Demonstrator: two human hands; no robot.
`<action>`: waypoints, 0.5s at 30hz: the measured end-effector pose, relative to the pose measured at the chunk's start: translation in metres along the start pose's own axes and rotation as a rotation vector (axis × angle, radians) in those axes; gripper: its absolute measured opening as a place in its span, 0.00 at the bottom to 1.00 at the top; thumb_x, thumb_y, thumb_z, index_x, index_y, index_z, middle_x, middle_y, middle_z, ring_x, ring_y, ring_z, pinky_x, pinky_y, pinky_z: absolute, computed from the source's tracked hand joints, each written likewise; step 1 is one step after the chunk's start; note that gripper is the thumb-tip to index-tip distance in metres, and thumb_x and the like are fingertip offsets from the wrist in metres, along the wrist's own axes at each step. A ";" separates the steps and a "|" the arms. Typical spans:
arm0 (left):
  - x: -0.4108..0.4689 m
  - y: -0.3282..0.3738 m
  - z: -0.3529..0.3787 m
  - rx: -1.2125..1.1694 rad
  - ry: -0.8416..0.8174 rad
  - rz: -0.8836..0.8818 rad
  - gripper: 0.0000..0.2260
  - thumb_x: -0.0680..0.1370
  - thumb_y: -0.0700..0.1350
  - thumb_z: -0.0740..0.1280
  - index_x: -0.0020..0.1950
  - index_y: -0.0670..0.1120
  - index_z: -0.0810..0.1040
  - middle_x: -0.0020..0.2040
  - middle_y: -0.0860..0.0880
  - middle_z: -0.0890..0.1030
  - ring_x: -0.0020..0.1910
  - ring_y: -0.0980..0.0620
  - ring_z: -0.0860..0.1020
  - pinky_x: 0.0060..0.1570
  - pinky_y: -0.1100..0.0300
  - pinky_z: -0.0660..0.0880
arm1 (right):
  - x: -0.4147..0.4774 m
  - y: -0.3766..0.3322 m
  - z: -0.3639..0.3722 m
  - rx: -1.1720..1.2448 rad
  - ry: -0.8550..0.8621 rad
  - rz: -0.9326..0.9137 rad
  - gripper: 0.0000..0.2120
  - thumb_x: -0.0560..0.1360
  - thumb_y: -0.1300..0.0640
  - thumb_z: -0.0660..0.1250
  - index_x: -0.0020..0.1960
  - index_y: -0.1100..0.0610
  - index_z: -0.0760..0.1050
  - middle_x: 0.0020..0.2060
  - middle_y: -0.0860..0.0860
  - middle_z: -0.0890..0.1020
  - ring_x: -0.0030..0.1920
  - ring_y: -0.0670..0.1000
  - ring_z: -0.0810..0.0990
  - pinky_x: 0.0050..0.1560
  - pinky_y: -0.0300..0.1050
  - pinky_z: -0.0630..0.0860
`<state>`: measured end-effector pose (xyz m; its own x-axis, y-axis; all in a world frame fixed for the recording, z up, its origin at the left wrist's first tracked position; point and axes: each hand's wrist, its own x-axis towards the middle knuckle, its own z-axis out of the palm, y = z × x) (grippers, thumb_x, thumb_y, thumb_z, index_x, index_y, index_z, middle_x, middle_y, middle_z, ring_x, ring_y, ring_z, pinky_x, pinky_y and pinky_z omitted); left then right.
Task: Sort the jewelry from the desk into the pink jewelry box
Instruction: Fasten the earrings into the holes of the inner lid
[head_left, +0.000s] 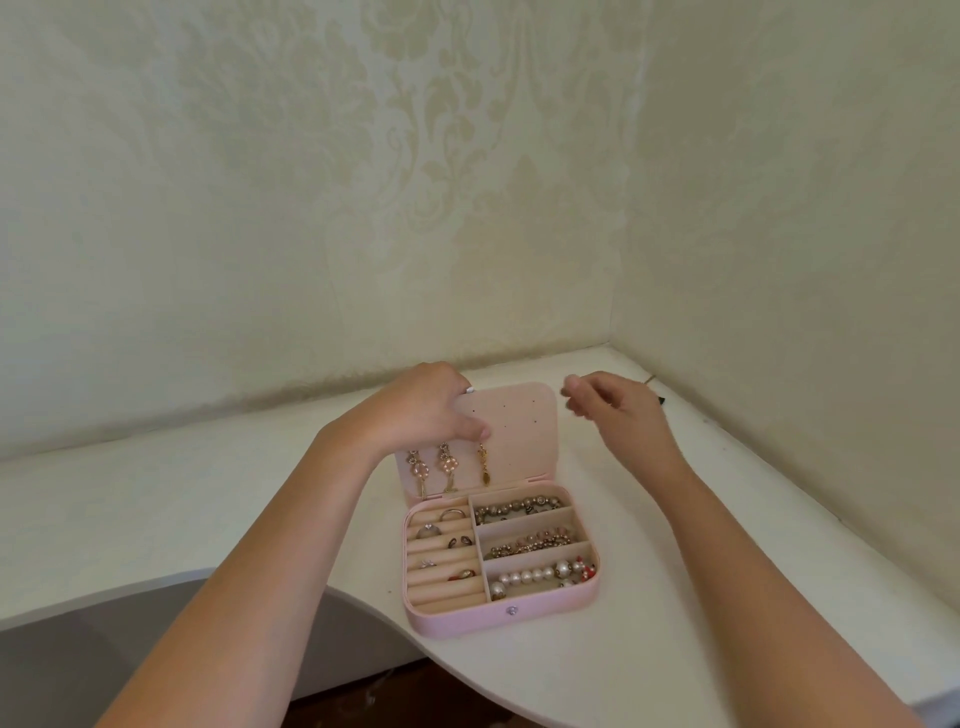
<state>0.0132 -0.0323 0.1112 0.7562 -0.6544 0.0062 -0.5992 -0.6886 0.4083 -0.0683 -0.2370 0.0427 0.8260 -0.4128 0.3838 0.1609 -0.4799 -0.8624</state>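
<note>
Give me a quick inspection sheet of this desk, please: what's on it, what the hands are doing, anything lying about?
Surface: white desk with a curved front edge, set in a room corner.
Job's things: pink jewelry box open, lid upright; three earrings hang on the lid; rings in the left section; bracelets in the three right compartments, the pearl bracelet nearest.
Clutter: small dark thing by the right wall, too small to tell.
Hands: left hand grips the lid's top left corner; right hand hovers beside the lid with fingertips pinched; too blurred to tell whether it holds anything.
Cables: nothing seen.
Surroundings: patterned cream wallpaper on both walls.
</note>
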 end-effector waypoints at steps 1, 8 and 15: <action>0.000 0.000 -0.001 0.006 -0.006 -0.002 0.14 0.70 0.50 0.73 0.44 0.38 0.80 0.39 0.39 0.81 0.38 0.43 0.78 0.34 0.57 0.69 | 0.004 0.007 -0.006 -0.092 0.056 0.014 0.11 0.77 0.49 0.65 0.41 0.54 0.79 0.36 0.45 0.82 0.38 0.43 0.78 0.42 0.39 0.72; -0.004 0.000 -0.003 -0.072 -0.050 -0.013 0.15 0.70 0.49 0.74 0.42 0.36 0.79 0.33 0.42 0.77 0.31 0.49 0.72 0.32 0.60 0.65 | 0.016 0.066 -0.041 -0.494 0.179 0.414 0.11 0.72 0.62 0.69 0.54 0.60 0.80 0.51 0.56 0.82 0.51 0.55 0.79 0.49 0.44 0.71; -0.005 -0.005 0.000 -0.130 -0.062 -0.019 0.18 0.71 0.50 0.73 0.45 0.34 0.79 0.38 0.36 0.81 0.30 0.49 0.75 0.34 0.60 0.68 | 0.016 0.063 -0.041 -0.501 0.229 0.458 0.05 0.73 0.67 0.67 0.45 0.66 0.81 0.46 0.61 0.83 0.48 0.60 0.80 0.43 0.44 0.71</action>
<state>0.0124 -0.0258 0.1096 0.7470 -0.6623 -0.0574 -0.5429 -0.6576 0.5222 -0.0671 -0.3052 0.0079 0.6082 -0.7837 0.1261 -0.4879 -0.4944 -0.7194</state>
